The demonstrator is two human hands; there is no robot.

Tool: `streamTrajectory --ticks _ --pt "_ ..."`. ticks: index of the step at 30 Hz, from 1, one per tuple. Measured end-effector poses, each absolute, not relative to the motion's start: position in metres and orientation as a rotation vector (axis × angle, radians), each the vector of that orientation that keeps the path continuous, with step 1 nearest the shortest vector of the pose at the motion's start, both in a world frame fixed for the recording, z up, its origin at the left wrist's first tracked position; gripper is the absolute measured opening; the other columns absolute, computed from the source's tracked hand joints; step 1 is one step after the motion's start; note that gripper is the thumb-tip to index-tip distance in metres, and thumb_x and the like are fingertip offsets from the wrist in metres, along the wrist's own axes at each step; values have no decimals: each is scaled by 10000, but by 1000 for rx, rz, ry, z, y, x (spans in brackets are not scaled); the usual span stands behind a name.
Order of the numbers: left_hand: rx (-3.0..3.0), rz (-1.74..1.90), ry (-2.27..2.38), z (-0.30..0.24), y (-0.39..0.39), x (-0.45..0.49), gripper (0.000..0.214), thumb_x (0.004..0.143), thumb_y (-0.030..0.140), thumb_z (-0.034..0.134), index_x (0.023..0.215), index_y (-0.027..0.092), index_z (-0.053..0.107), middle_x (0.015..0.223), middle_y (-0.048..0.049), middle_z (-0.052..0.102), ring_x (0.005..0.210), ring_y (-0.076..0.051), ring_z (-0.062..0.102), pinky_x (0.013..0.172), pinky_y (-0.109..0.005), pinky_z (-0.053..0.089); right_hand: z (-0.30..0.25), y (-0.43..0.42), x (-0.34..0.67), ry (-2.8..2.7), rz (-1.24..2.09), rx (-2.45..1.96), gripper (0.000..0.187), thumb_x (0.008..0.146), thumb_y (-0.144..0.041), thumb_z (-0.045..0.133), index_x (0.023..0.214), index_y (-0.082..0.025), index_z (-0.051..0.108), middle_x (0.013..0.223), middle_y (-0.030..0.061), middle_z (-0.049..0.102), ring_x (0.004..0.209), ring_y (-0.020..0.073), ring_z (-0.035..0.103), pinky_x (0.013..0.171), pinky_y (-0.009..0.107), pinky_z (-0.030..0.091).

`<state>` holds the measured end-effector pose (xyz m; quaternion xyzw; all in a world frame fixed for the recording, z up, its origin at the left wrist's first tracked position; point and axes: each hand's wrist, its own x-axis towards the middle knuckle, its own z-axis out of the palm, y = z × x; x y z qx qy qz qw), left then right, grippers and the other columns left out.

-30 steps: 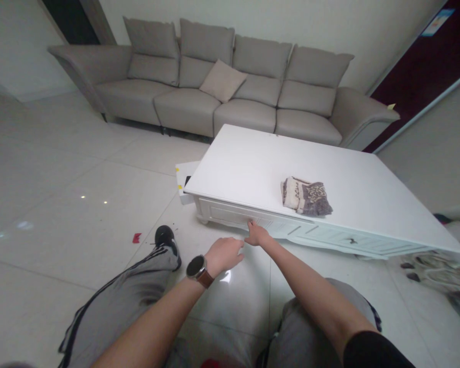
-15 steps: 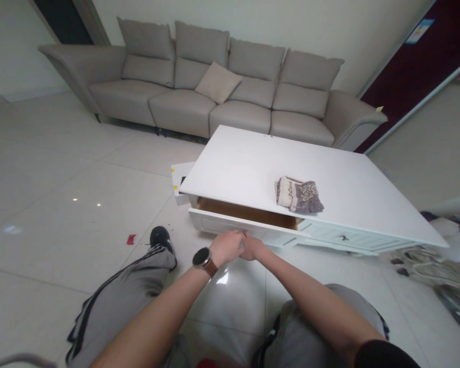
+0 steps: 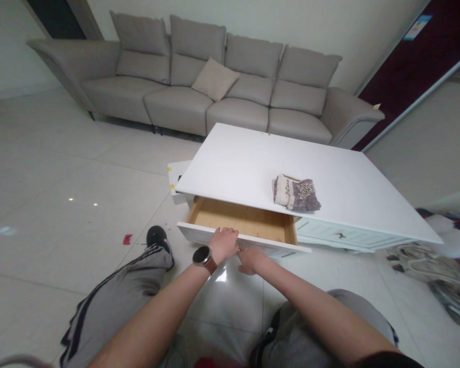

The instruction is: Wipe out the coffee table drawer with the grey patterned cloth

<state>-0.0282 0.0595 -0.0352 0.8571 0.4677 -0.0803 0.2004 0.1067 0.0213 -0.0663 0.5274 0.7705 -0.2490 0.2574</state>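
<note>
A white coffee table [image 3: 249, 158] has its left drawer [image 3: 245, 217] pulled out, showing a bare wooden inside. My left hand [image 3: 224, 244], with a watch [image 3: 202, 256] on its wrist, lies over the top edge of the drawer front, fingers curled onto it. Just right of it and lower, my right hand [image 3: 250, 259] is closed at the middle of the drawer front, where the knob sits, mostly hidden by the fingers. A folded patterned cloth [image 3: 297, 194] in cream and grey-brown rests on the tabletop near its front edge.
Behind the table stands a long grey sofa [image 3: 180, 105] with a beige cushion [image 3: 215, 79]. A white box [image 3: 175, 176] shows at the table's left end. A red scrap [image 3: 127, 239] lies on the floor by my shoe [image 3: 157, 237]. Cloth items [image 3: 425, 263] lie at right.
The drawer has slid farther out toward me. My left hand has shifted up from the drawer front's face onto its top edge, while my right hand stays at the knob, slightly lower.
</note>
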Motion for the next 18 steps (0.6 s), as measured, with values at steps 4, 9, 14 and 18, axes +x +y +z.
streamTrajectory --ticks 4,9,14,18 --pt "2392 -262 1361 -36 61 -29 333 915 324 584 1209 180 641 1266 -155 683 1226 -327 600 1045 -474 440 -27 35 134 2311 -640 1467 348 938 -410 541 1160 -190 695 1149 144 725 1095 306 679 916 405 514" --pt "2421 -259 1376 -40 59 -28 322 912 325 596 1194 176 641 1266 -155 683 1209 -330 599 1037 -475 434 -15 45 166 2263 -453 1698 367 911 -348 578 1216 -152 639 1259 185 661 1197 310 608 941 384 488" --pt "2453 -255 1378 -39 57 -26 304 913 245 582 1196 154 645 1244 -165 686 1198 -336 607 1030 -477 446 -29 40 164 2030 -514 1640 399 916 -286 579 1283 -136 627 1246 212 692 1123 328 679 894 419 526" --pt "2469 -246 1388 -39 57 -25 271 922 172 541 1158 141 668 1174 -171 707 1143 -329 637 986 -465 480 -34 36 153 2017 -429 1700 397 919 -89 471 1281 -105 631 1220 225 708 1116 310 700 885 400 541"
